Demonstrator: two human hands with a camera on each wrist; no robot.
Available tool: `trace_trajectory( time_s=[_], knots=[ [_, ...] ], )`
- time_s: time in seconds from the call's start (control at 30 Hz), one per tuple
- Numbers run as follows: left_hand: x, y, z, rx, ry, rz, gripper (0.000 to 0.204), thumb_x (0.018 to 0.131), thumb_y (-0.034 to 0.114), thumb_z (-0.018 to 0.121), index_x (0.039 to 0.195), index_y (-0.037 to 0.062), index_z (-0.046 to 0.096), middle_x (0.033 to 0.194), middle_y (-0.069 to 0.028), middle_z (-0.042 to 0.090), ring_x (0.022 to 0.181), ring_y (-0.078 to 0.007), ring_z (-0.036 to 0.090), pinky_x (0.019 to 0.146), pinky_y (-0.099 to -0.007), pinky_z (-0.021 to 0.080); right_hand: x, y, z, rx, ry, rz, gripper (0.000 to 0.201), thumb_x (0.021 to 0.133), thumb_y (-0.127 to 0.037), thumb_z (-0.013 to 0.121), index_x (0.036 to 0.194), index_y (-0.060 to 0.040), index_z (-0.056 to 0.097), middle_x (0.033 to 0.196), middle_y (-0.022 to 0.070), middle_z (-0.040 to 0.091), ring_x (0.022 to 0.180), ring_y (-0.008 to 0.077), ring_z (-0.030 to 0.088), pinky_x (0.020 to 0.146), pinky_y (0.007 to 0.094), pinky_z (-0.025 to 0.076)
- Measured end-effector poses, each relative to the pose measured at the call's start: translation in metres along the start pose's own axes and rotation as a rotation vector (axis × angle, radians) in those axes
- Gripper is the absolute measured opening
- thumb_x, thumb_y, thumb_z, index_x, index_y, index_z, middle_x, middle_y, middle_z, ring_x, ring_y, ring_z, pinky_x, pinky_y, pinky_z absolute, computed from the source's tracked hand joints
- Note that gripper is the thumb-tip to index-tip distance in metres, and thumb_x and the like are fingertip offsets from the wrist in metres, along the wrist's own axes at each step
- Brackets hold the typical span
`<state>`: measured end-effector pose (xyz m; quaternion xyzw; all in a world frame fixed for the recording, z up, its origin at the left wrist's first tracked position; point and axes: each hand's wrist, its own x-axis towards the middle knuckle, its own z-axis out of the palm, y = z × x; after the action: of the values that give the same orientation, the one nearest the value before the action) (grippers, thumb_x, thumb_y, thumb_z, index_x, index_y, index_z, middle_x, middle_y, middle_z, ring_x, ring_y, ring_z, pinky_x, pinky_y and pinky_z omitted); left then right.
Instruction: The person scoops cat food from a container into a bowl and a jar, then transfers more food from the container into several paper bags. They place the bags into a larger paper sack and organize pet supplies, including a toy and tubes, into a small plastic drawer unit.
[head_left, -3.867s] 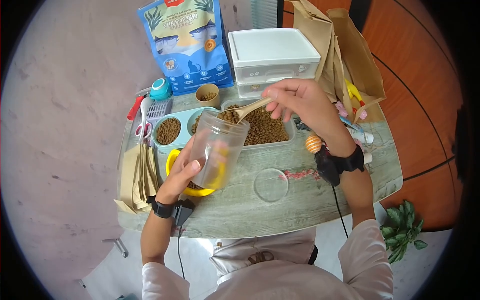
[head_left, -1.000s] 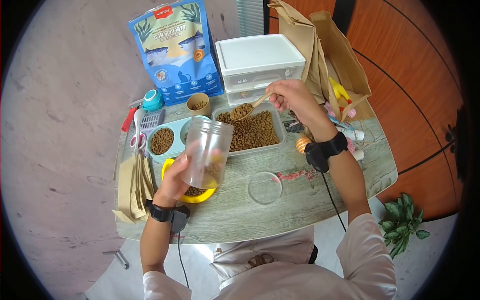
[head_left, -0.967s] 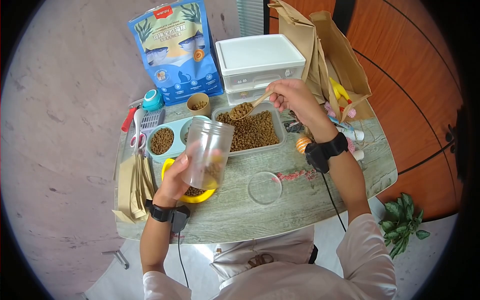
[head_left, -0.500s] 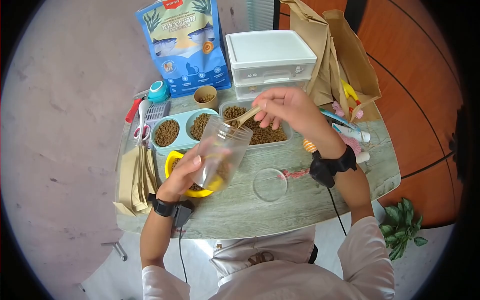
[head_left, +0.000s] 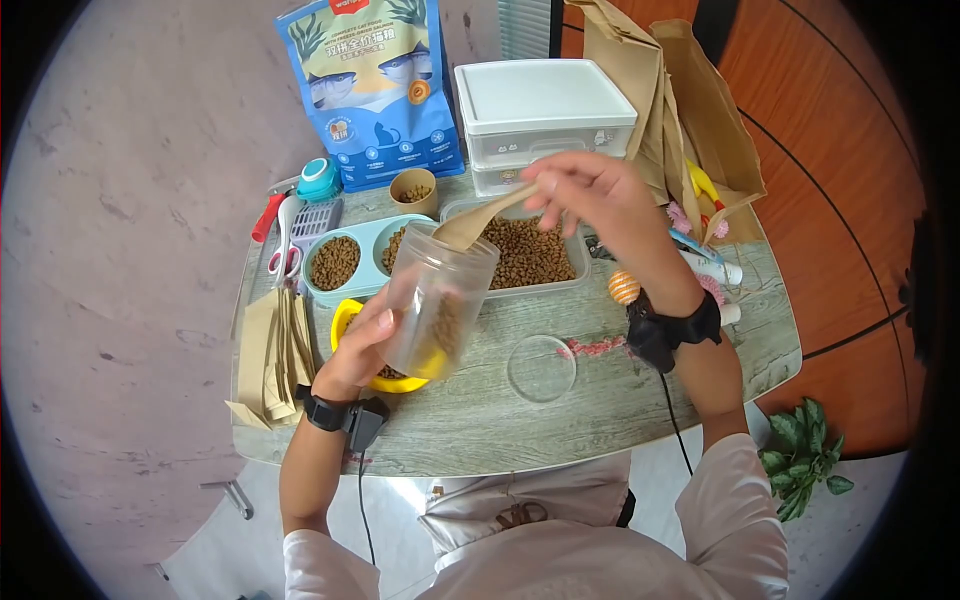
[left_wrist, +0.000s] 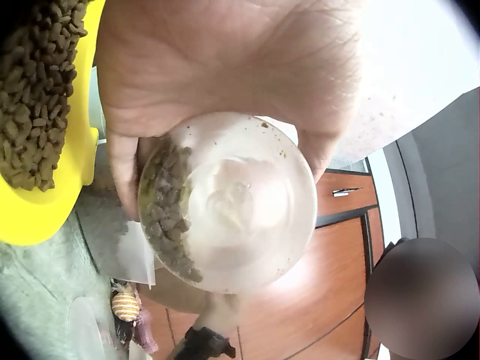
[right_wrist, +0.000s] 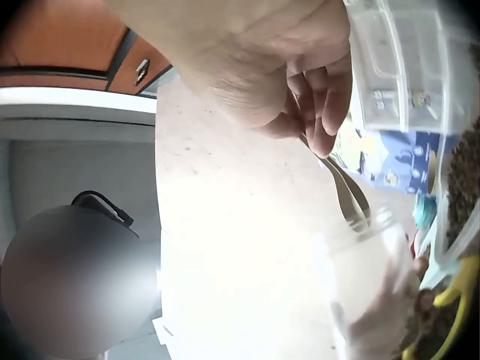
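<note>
My left hand [head_left: 352,352] grips a clear plastic jar [head_left: 425,320] in the air, its open mouth leaning toward the right hand. Brown kibble [left_wrist: 166,217] lies along one side inside the jar, seen through its base in the left wrist view. My right hand [head_left: 612,208] pinches the handle of a wooden spoon [head_left: 488,214]. The spoon's bowl is tipped over at the jar's mouth, its rounded back facing up. Behind the jar stands a clear tub of kibble [head_left: 535,255]. A yellow bowl [head_left: 345,318] of kibble is partly hidden under the left hand and jar.
A round clear lid [head_left: 541,369] lies on the table right of the jar. A blue double bowl [head_left: 362,248], paper cup [head_left: 413,190], cat food bag [head_left: 385,110] and drawer box [head_left: 545,100] stand behind. Folded paper bags [head_left: 275,355] lie left; an orange-striped ball [head_left: 624,288] lies right.
A second ago the spoon was over the tub, heaped with kibble. It has moved left to the jar's mouth and turned over. The jar has tilted toward it and holds more kibble than 3.9 seconds ago.
</note>
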<state>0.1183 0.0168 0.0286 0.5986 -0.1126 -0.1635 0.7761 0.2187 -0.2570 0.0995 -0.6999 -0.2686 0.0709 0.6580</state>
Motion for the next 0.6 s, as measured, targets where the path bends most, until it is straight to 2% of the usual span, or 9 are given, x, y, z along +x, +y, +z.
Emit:
trace_trajectory(
  time_s=[0.03,0.13,0.2,0.23,0.3,0.33,0.47,0.57,0.6],
  knots=[
    [0.0,0.001,0.0,-0.017,-0.001,0.011,0.091,0.08,0.053,0.059,0.144,-0.0013,0.024,0.143,-0.0141,0.036,0.131,-0.0248,0.037,0.109,-0.0374,0.028,0.002,0.001,-0.005,0.0,0.001,-0.001,0.023,0.093,-0.018,0.055,0.107,-0.0022,0.065,0.091,0.0044,0.068,0.07,0.0061,0.061,0.059,0.0189,0.047],
    [0.0,0.001,-0.004,-0.057,0.005,0.043,0.089,0.081,0.053,0.057,0.144,-0.0005,0.025,0.143,-0.0139,0.036,0.132,-0.0249,0.036,0.109,-0.0374,0.028,0.006,0.006,-0.018,-0.149,0.265,-0.098,0.02,0.091,-0.018,0.056,0.1,-0.0024,0.066,0.079,0.0056,0.068,0.066,0.0063,0.06,0.056,0.0217,0.046],
    [0.001,-0.002,-0.006,-0.081,0.009,0.065,0.087,0.082,0.053,0.056,0.144,0.0,0.026,0.143,-0.0137,0.036,0.132,-0.0249,0.036,0.109,-0.0374,0.027,0.007,0.011,-0.023,-0.675,0.39,-0.151,0.016,0.087,-0.015,0.058,0.091,-0.0025,0.067,0.069,0.0104,0.065,0.061,0.0163,0.063,0.055,0.0306,0.047],
    [0.002,-0.004,-0.006,-0.097,0.056,0.091,0.083,0.084,0.052,0.054,0.144,0.0004,0.028,0.143,-0.013,0.037,0.132,-0.0246,0.036,0.109,-0.0374,0.027,0.008,0.017,-0.023,-0.678,0.393,-0.152,0.016,0.087,-0.015,0.058,0.091,-0.0025,0.067,0.069,0.0104,0.065,0.061,0.0163,0.063,0.055,0.0306,0.047],
    [0.003,-0.005,-0.005,-0.111,0.1,0.114,0.08,0.086,0.051,0.052,0.144,0.0008,0.029,0.144,-0.0124,0.037,0.132,-0.0243,0.036,0.11,-0.0374,0.026,0.009,0.031,-0.022,-0.873,0.315,-0.177,0.013,0.082,-0.012,0.057,0.082,-0.0022,0.065,0.067,0.0156,0.062,0.064,0.0295,0.063,0.059,0.0391,0.048],
    [0.003,-0.005,-0.004,-0.133,0.126,0.123,0.077,0.087,0.05,0.051,0.143,0.001,0.03,0.144,-0.0119,0.037,0.132,-0.0241,0.036,0.11,-0.0374,0.026,0.01,0.034,-0.022,-0.947,0.276,-0.151,0.012,0.082,-0.013,0.06,0.085,-0.0025,0.064,0.067,0.0136,0.062,0.059,0.0263,0.06,0.058,0.0339,0.046],
    [0.003,-0.002,-0.003,-0.178,0.137,0.113,0.073,0.09,0.048,0.048,0.143,0.0011,0.03,0.145,-0.0105,0.036,0.133,-0.0235,0.035,0.11,-0.0373,0.025,0.013,0.046,-0.021,-0.957,0.236,-0.141,0.013,0.082,-0.014,0.06,0.086,-0.0022,0.065,0.065,0.015,0.06,0.06,0.0285,0.06,0.058,0.0352,0.046],
    [0.002,-0.003,-0.005,-0.221,0.087,0.051,0.073,0.09,0.048,0.048,0.143,0.0009,0.03,0.145,-0.0105,0.036,0.133,-0.0236,0.035,0.11,-0.0375,0.026,0.018,0.055,-0.026,-0.942,0.145,-0.068,0.015,0.083,-0.013,0.059,0.088,-0.0011,0.067,0.067,0.0127,0.064,0.059,0.0223,0.061,0.058,0.0336,0.047],
    [0.003,-0.007,-0.007,-0.222,0.087,0.052,0.073,0.09,0.048,0.048,0.143,0.0009,0.03,0.145,-0.0105,0.036,0.133,-0.0236,0.035,0.11,-0.0375,0.026,0.021,0.059,-0.028,-0.744,0.066,0.081,0.017,0.083,-0.012,0.058,0.089,0.0004,0.068,0.069,0.0111,0.066,0.06,0.0184,0.061,0.058,0.0323,0.047]
  ],
)
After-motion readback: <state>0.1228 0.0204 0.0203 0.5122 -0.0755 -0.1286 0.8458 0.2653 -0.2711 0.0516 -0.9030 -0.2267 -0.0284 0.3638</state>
